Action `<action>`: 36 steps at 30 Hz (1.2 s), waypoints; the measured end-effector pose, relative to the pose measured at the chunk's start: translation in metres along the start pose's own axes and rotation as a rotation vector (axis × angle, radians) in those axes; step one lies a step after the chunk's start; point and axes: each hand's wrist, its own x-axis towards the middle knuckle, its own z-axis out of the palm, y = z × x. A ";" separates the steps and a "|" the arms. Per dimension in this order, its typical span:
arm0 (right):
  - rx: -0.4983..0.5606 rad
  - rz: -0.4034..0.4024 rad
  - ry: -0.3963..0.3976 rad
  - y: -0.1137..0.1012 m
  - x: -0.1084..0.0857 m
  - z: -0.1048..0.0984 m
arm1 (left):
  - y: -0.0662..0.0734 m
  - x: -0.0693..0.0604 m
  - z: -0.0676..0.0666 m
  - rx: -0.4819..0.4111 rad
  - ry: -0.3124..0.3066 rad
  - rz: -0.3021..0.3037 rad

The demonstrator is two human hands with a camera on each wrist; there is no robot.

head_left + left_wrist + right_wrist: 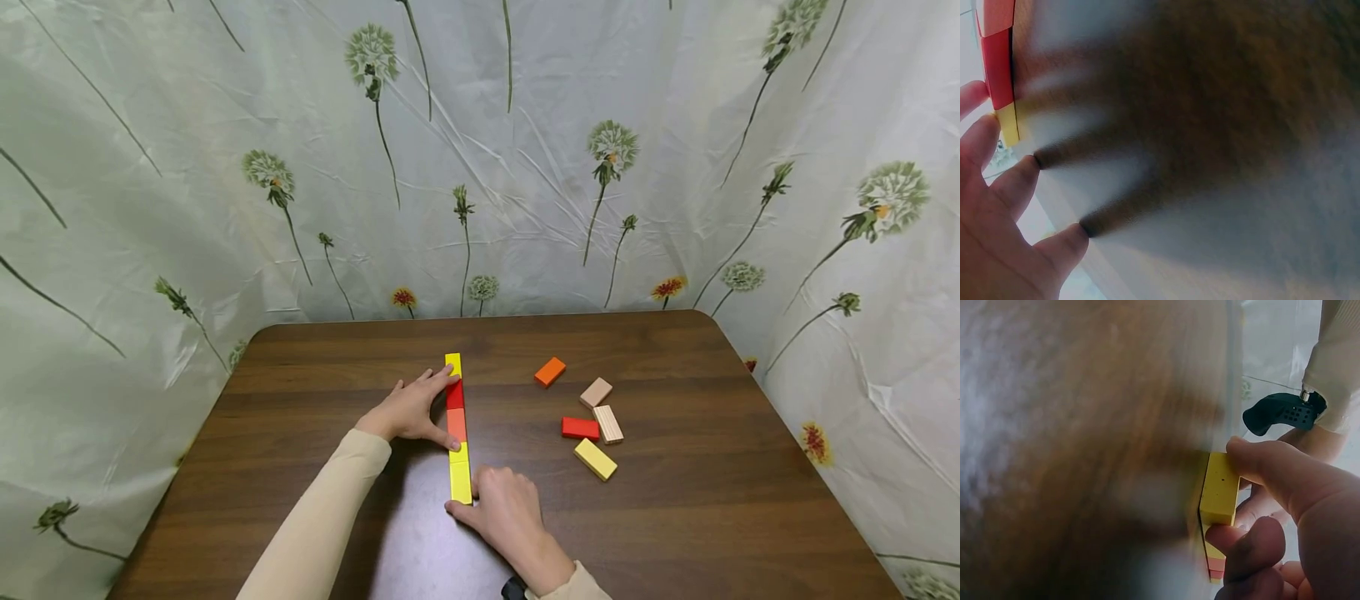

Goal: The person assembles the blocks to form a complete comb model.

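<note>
My right hand [510, 508] pinches the yellow block [461, 483] at the row's [457, 425] near end, on the table [675, 533]. My left hand [408, 408], fingers spread, touches the row farther up; five loose blocks [606, 423] lie to the right.

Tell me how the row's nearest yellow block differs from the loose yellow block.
The right hand grips the row's nearest yellow block; no hand touches the loose yellow block. The row's block points nearly straight ahead; the loose block lies slanted. Both are yellow and oblong.
</note>
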 end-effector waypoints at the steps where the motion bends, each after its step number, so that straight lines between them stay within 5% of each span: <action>1: 0.003 0.003 -0.005 0.000 0.000 0.000 | 0.000 0.000 0.000 0.001 -0.001 0.000; 16: 0.020 0.030 -0.043 0.001 0.001 0.001 | 0.000 -0.004 0.000 0.005 -0.014 0.029; 28: 0.035 -0.006 0.007 0.004 0.001 0.002 | 0.007 -0.008 -0.006 0.049 -0.089 -0.004; 36: 0.044 -0.010 0.023 0.005 0.000 0.003 | 0.010 -0.009 -0.008 0.058 -0.087 -0.009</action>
